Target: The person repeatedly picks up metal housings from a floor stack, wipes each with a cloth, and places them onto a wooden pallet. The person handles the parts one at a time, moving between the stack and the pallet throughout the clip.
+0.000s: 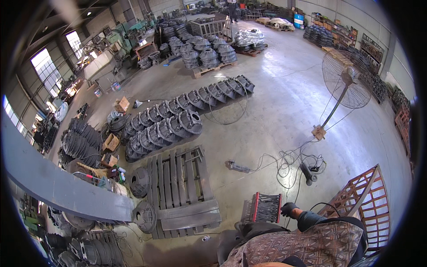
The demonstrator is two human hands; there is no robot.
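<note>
Red-edged black rack (267, 208) sits on the workshop floor (262, 133) beside a person's gloved right hand (290, 209); its fingers look loosely curled, though whether they grip the rail cannot be told. The left hand is out of view. Beyond, looped cable (285, 156) could snag a foot, jerking the grey power tool (240, 167); metal castings (165, 131) line up farther off.

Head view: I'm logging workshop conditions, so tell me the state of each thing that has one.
Right hand: gloved, at the red-edged rack; grip unclear
Cast housings: lined up in two rows
Wooden pallet: lying flat
Power tool: lying down; running or not, unclear
Cable: loosely looped
Pedestal fan: standing; spin unclear
Cardboard box: apparently open
</note>
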